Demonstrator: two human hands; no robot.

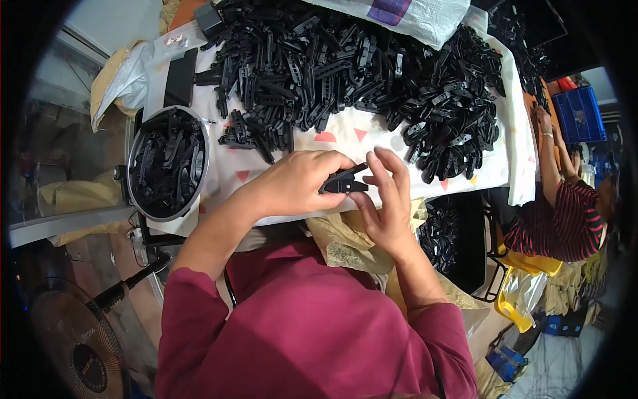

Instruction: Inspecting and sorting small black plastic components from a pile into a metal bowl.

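A black plastic clip [347,185] with two spread arms is between my hands, above the near edge of the table. My left hand [302,178] is closed on its left end, fingers over the top. At the clip's right end, the thumb and fingertips of my right hand [387,199] are on its upper and lower arms. Beyond my hands lies a wide heap of long black plastic pieces [292,66]. To the right of it is a pile of black clips [458,120] that look much like the held one.
A round metal-rimmed basin [203,159] of black parts stands at the left, near a dark phone [181,78]. A white woven sack [425,20] covers the far edge. A black crate [475,246] of parts sits lower right. A co-worker's arm [548,149] reaches in. A fan [83,346] is lower left.
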